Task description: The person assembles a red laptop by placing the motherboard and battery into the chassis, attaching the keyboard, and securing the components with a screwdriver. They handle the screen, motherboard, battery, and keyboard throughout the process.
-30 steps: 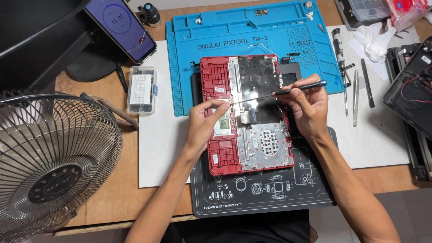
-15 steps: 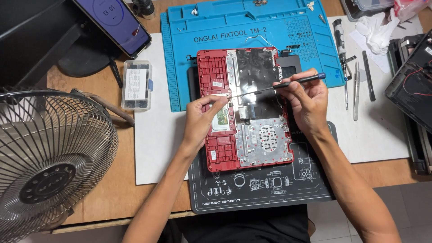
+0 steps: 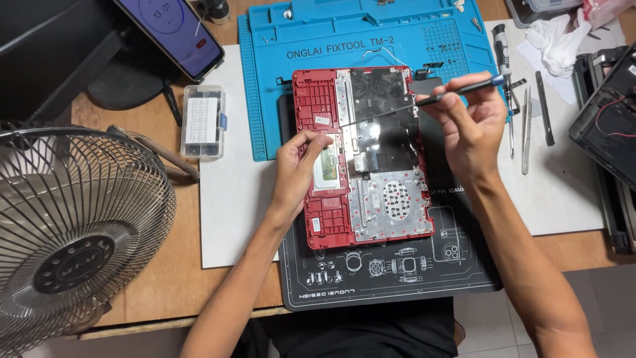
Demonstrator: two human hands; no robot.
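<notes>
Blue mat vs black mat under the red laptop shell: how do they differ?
The blue mat lies at the far side of the desk, with moulded compartments along its top; the black mat lies at the near edge, flat, printed with white diagrams. The red laptop shell spans both. The screwdriver is in the right hand.

Desk fan (image 3: 76, 232), phone (image 3: 173, 30), clear screw box (image 3: 203, 121), tweezers (image 3: 527, 129)
</notes>
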